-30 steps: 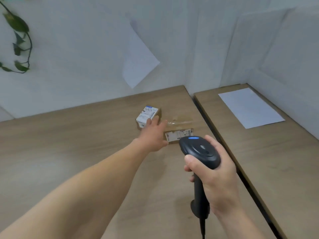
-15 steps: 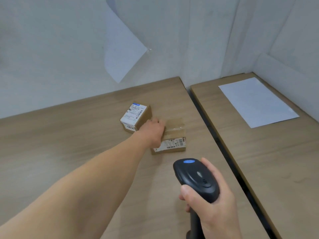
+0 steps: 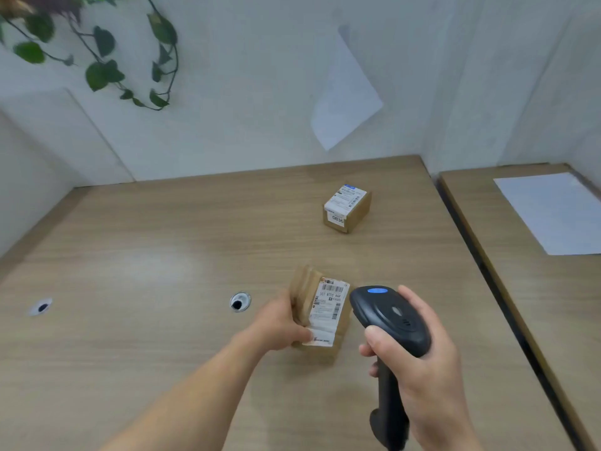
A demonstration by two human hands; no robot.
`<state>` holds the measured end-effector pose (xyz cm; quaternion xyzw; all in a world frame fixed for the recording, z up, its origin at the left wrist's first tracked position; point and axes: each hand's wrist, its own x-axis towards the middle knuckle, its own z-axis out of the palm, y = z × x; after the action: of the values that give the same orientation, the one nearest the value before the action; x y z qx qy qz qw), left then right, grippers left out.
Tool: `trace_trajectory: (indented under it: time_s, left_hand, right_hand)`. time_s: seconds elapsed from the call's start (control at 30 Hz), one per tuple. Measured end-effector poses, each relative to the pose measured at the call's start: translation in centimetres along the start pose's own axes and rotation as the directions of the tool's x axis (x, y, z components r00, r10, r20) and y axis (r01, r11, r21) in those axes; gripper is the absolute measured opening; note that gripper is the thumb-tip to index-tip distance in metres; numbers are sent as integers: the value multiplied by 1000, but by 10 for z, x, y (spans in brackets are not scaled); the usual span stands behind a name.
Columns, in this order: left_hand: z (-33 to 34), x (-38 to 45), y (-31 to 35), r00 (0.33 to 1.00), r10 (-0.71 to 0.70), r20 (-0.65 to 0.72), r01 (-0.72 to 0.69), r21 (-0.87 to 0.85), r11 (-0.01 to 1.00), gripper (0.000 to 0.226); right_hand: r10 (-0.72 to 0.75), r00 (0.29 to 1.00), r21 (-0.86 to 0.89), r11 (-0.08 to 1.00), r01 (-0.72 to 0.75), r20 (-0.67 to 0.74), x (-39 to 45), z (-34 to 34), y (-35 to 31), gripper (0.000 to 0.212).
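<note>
My left hand (image 3: 282, 323) grips a small brown cardboard parcel (image 3: 320, 312) tipped up on its edge near the middle of the wooden table (image 3: 146, 255), its white barcode label facing me. My right hand (image 3: 419, 356) holds a black barcode scanner (image 3: 388, 320) by its handle, with the scanner's head right beside the parcel's label. A second small cardboard box (image 3: 347, 208) with a white label lies farther back on the table, apart from both hands.
Two round cable holes (image 3: 240, 301) (image 3: 41, 307) sit in the tabletop at left. A second table (image 3: 533, 288) at right carries a white sheet of paper (image 3: 553, 211). Another paper sheet (image 3: 344, 92) hangs on the back wall, and a green trailing plant (image 3: 104, 60) hangs at top left.
My left hand has pulled the parcel away from the second box toward me and stood it on edge. The scanner now sits next to its label. The camera view has swung left.
</note>
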<state>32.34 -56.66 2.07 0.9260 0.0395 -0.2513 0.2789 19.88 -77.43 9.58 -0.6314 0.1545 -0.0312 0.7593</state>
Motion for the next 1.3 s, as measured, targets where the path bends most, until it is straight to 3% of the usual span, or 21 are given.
trace_trajectory:
  time_s: [0.1, 0.17, 0.27, 0.47, 0.73, 0.9, 1.3]
  left_hand:
    - [-11, -81, -83, 989, -110, -95, 67, -375, 925, 81]
    - [-21, -137, -131, 974, -142, -174, 35, -507, 862, 107]
    - [-49, -226, -189, 946, -151, -285, -58, -612, 789, 115]
    - [-108, -418, -288, 856, -170, -489, -206, -622, 756, 118]
    - [-132, -615, -389, 761, -281, -585, -190, -614, 766, 124]
    - [-131, -677, -412, 679, -337, -652, -200, -606, 770, 125]
    - [-126, -721, -408, 513, -453, -729, -207, -617, 759, 119]
  right_hand:
    - [-30, 995, -26, 999, 32, 91, -49, 38, 0, 73]
    - [-37, 987, -48, 998, 45, 157, -92, 68, 0, 82]
    - [-55, 958, -76, 994, 79, 281, -167, 122, 1, 89]
    - [-119, 834, -80, 978, 191, 538, -341, 229, 10, 89]
    - [-235, 634, 67, 958, 278, 737, -515, 313, -3, 66]
    - [-249, 553, 87, 949, 303, 795, -564, 335, -4, 87]
    - [-251, 411, 150, 953, 262, 876, -576, 347, -18, 91]
